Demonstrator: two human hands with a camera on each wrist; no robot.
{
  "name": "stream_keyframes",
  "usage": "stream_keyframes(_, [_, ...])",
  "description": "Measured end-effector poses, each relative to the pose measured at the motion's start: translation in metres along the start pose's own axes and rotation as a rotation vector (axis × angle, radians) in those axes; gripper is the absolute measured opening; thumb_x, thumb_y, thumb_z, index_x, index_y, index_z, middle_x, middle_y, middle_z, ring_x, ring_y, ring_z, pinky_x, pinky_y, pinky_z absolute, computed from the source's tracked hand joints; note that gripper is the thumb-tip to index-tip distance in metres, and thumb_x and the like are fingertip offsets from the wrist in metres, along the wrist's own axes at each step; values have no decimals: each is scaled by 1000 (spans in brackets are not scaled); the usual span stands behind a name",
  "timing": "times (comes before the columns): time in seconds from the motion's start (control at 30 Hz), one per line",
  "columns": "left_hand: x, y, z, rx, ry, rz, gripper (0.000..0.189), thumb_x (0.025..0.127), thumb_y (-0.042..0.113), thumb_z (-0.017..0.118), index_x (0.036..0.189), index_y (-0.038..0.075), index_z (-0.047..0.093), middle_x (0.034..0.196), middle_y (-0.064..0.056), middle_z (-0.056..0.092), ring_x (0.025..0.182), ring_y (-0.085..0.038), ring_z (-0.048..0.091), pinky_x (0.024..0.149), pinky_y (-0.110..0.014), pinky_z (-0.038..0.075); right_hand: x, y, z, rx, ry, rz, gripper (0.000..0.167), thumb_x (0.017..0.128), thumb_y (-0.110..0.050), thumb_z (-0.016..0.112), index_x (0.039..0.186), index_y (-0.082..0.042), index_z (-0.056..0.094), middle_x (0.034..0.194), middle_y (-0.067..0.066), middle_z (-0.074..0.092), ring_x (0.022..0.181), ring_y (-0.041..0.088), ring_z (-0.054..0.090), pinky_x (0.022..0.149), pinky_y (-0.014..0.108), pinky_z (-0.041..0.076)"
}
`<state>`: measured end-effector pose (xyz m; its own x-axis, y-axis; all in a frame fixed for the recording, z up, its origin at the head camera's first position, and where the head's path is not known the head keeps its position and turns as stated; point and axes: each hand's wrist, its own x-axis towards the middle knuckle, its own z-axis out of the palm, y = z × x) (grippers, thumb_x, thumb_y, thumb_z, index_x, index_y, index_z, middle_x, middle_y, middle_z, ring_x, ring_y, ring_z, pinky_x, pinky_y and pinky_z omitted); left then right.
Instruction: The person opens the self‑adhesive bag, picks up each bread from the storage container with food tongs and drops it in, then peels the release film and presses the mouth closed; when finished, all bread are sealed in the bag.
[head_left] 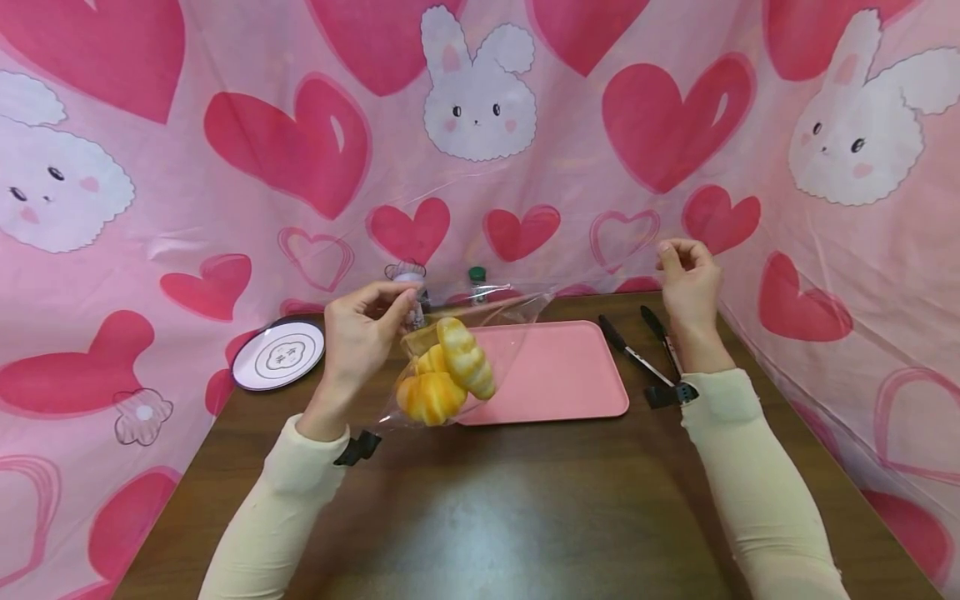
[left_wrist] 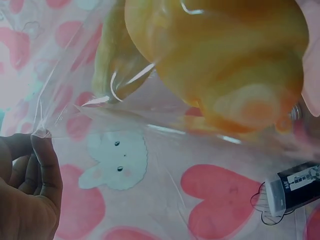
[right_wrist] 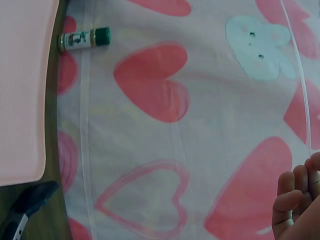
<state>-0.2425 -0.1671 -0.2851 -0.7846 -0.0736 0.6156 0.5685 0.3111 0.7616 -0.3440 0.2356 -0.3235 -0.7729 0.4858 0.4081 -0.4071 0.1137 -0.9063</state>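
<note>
In the head view my left hand (head_left: 358,332) pinches the edge of a clear plastic bag (head_left: 517,337) between thumb and fingers. Inside hang a golden croissant-shaped bread (head_left: 431,399) and a paler, long ridged bread (head_left: 467,358), with more yellow bread partly hidden behind them. The left wrist view has the breads (left_wrist: 225,55) large through the film. Raised at the right, my right hand (head_left: 692,279) pinches the end of a thin pale strip (right_wrist: 303,80), which runs up from its fingertips in the right wrist view. The bag hangs over the tray's left part.
A pink tray (head_left: 558,375) lies on the brown table (head_left: 510,508), with black-handled tongs (head_left: 637,354) to its right. At the left stands a purple-rimmed white plate (head_left: 258,367). A green-capped bottle (head_left: 477,279) and a white-capped dark container (left_wrist: 295,187) stand at the back.
</note>
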Motion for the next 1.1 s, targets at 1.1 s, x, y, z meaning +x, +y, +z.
stream_keyframes(1.1, [2,-6,-11,42,26,-20,14,88,12,76,98,2,79,75,-19,72,52,-6,62,51,-22,55,26,22,-66,-152,-182,201,30,93,-7,56,69,-17,70,55,-16,65,45,3,55,50,16,45])
